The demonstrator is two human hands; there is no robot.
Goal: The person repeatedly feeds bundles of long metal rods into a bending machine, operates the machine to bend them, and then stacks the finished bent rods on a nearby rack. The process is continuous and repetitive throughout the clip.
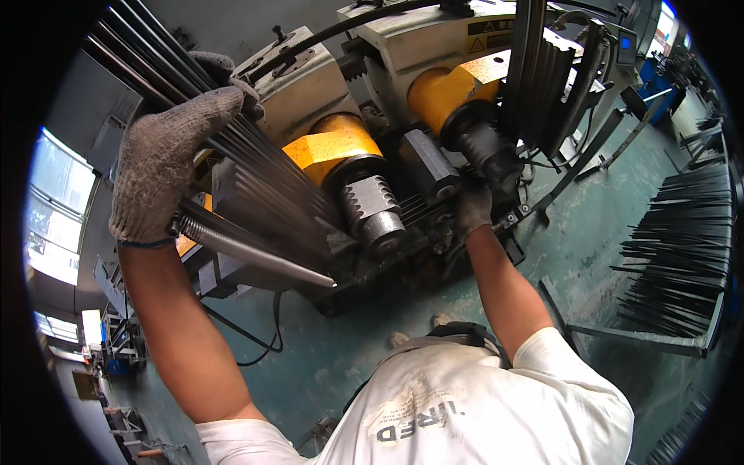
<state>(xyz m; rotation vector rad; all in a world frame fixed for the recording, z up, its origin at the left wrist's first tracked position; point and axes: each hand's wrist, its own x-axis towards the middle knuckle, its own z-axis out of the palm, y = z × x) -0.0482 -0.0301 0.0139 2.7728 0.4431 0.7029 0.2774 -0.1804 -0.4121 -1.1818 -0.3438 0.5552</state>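
Observation:
My left hand (159, 159), in a grey knitted glove, is raised at the upper left with its fingers curled round a bundle of long, thin metal rods (260, 155). The rods slant down toward the machine, their lower part smeared by motion. A flexible metal hose (248, 252) runs below that wrist. My right hand (473, 209), also gloved, reaches in low at the machine beside a dark block (425, 159). Its fingers are hidden in shadow and behind machine parts. Between the hands, a ridged metal cylinder (372, 200) sticks out of a yellow housing (333, 147).
A second yellow housing (442, 93) stands farther right, near upright dark metal bars (535, 85). At the right, a metal rack (674, 341) holds many dark rods. A black cable (275, 333) hangs to the green floor (597, 240). A small control screen (626, 45) is at the back.

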